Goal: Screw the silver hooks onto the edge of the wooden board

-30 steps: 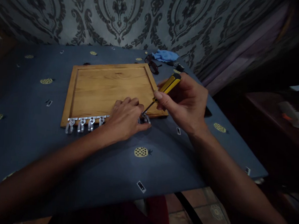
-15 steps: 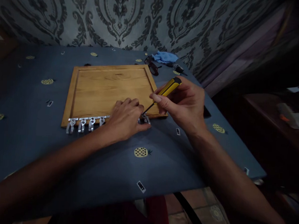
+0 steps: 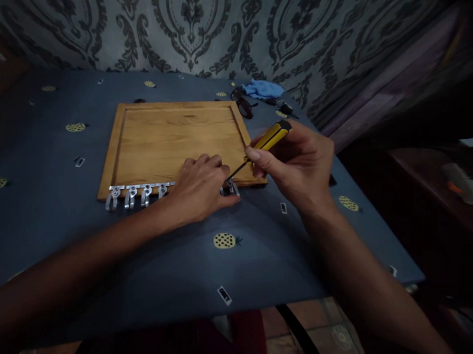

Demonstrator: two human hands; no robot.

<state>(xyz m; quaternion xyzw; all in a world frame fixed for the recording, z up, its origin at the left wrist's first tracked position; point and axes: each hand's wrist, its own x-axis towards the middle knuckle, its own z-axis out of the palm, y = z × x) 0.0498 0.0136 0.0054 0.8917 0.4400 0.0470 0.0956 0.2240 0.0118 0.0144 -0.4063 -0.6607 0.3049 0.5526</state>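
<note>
A framed wooden board (image 3: 179,137) lies flat on the table, with a silver metal hook rail (image 3: 147,188) along its near edge. Several hooks stick out from the rail toward me. My left hand (image 3: 198,191) is closed over the rail's right part, fingers curled on the board and thumb below the last hook, covering the middle of the rail. In my right hand (image 3: 306,167) is a yellow and black screwdriver (image 3: 269,137), pinched by its handle and tilted. Its tip meets the rail near the right-end hook; the exact contact is too small to make out.
Behind the board's right corner lie dark sunglasses (image 3: 245,107), a blue cloth (image 3: 263,88) and what look like keys (image 3: 284,106). A dark flat object (image 3: 332,180) is partly hidden behind my right wrist. The patterned tablecloth (image 3: 168,268) covers the table; its right edge slants toward me.
My right hand and the screwdriver handle have shifted slightly right, while the tip stays at the right-end hook. My left hand keeps its place on the rail. The view has moved a little.
</note>
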